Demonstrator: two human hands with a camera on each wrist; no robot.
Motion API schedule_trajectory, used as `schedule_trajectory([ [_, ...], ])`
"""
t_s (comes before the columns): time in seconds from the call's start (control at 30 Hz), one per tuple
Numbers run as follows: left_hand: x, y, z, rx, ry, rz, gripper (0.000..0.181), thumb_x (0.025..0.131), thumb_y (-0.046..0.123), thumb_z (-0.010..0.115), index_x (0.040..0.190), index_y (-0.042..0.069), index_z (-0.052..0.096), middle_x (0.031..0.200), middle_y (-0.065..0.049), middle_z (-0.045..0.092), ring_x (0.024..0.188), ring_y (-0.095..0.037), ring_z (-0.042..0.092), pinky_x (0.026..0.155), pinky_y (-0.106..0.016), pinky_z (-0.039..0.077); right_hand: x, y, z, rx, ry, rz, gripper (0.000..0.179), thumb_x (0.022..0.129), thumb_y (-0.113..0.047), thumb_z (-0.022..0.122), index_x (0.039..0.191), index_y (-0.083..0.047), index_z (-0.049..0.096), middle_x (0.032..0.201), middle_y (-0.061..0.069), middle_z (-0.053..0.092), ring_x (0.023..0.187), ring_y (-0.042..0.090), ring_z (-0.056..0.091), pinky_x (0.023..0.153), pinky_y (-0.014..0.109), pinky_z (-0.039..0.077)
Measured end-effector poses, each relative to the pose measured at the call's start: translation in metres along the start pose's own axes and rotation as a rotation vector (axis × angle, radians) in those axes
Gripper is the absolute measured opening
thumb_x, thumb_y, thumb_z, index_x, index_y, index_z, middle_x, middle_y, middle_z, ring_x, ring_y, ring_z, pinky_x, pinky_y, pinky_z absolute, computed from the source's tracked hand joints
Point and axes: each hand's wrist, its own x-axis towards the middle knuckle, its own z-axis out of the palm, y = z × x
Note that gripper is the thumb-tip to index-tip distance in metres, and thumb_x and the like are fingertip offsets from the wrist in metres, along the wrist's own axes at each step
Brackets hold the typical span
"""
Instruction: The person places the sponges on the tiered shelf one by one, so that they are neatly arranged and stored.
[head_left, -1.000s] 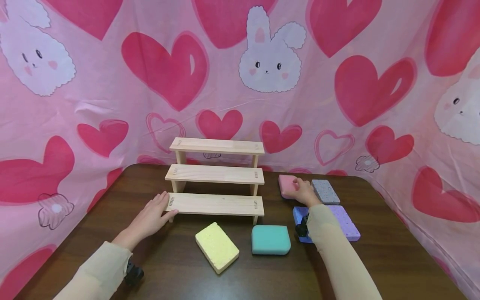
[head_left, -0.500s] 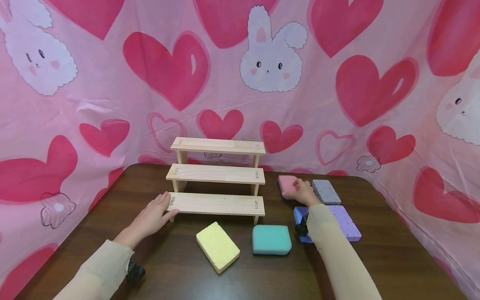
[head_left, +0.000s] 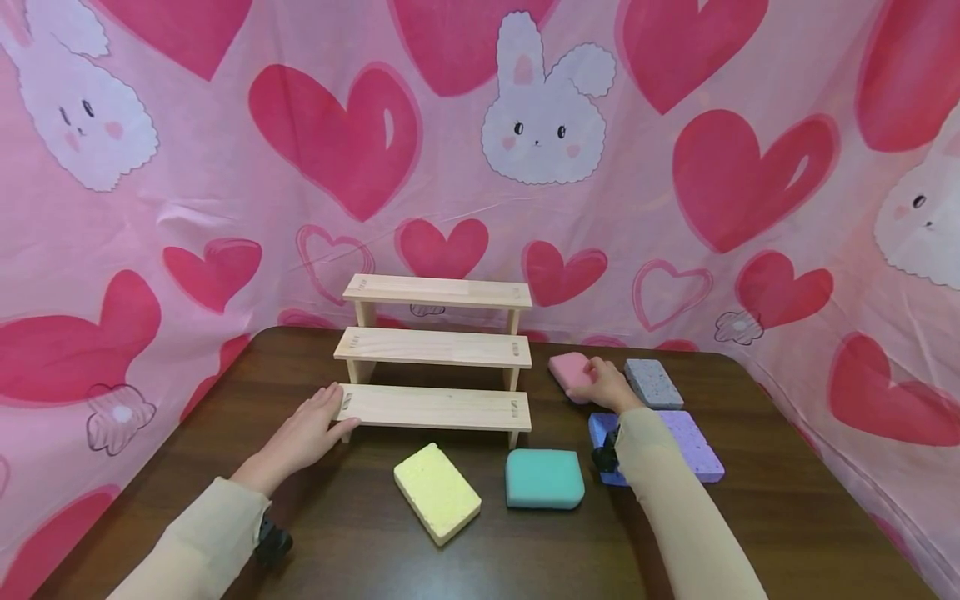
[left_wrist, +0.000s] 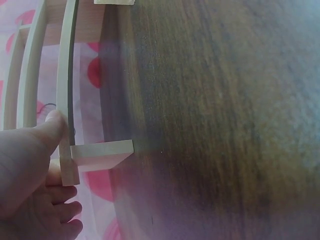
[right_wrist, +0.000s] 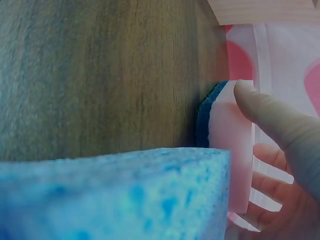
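Observation:
In the head view, a three-tier wooden display stand (head_left: 435,407) stands on the table. My left hand (head_left: 300,433) grips the left end of its lowest board, thumb (left_wrist: 54,120) on the board's edge and fingers curled over the end. Right of the stand, my right hand (head_left: 609,387) holds a pink sponge (head_left: 568,372) between thumb and fingers, the sponge lying turned at an angle. A dark scouring layer (right_wrist: 204,117) shows on its table side in the right wrist view. A blue sponge (head_left: 600,432) lies under the right wrist, partly hidden by the sleeve.
A yellow sponge (head_left: 437,493) and a teal sponge (head_left: 544,479) lie in front of the stand. A grey speckled sponge (head_left: 654,384) and a purple one (head_left: 692,447) are at the right. Behind the dark wooden table (head_left: 330,550) hangs a pink heart-and-rabbit cloth (head_left: 442,125).
My right hand has turned the pink sponge and shifted it slightly left, so that it lies slanted. The left hand keeps its place on the stand; the whole view has drifted slightly.

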Motion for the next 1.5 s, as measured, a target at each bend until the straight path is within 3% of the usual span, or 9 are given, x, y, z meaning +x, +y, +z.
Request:
schedule_trajectory([
  [0.47,0.002,0.001,0.002,0.007,-0.009,-0.002,0.072,0.089,0.034,0.059,0.131,-0.019,0.034,0.137,-0.035,0.03,0.127,-0.046,0.027,0.103,-0.054,0.023,-0.002,0.001,-0.004,0.001,0.001,-0.019,0.05,0.074,-0.02,0.07,0.112,0.005,0.048,0.107,0.025,0.054,0.091,0.034,0.051,0.083,0.047,0.043],
  [0.7,0.001,0.003,0.0,0.015,-0.016,-0.007,0.071,0.089,0.033,0.059,0.131,-0.018,0.034,0.137,-0.035,0.03,0.127,-0.046,0.027,0.103,-0.054,0.023,-0.001,-0.001,-0.014,-0.002,0.02,-0.053,0.049,0.076,-0.017,0.069,0.112,0.007,0.046,0.105,0.026,0.054,0.091,0.036,0.05,0.083,0.048,0.043],
  [1.0,0.001,0.0,0.001,0.016,-0.024,-0.018,0.074,0.089,0.036,0.058,0.132,-0.018,0.032,0.138,-0.034,0.029,0.128,-0.046,0.026,0.104,-0.054,0.022,-0.003,-0.008,-0.027,0.053,0.007,-0.035,0.052,0.079,-0.017,0.069,0.119,0.005,0.043,0.113,0.025,0.049,0.096,0.037,0.046,0.088,0.052,0.041],
  [1.5,0.0,0.002,-0.002,0.019,-0.026,-0.012,0.072,0.09,0.034,0.058,0.132,-0.019,0.032,0.138,-0.034,0.029,0.128,-0.045,0.026,0.103,-0.053,0.023,-0.01,-0.02,-0.051,-0.034,0.129,-0.193,0.049,0.076,-0.018,0.069,0.112,0.01,0.048,0.104,0.028,0.053,0.086,0.037,0.048,0.079,0.051,0.043],
])
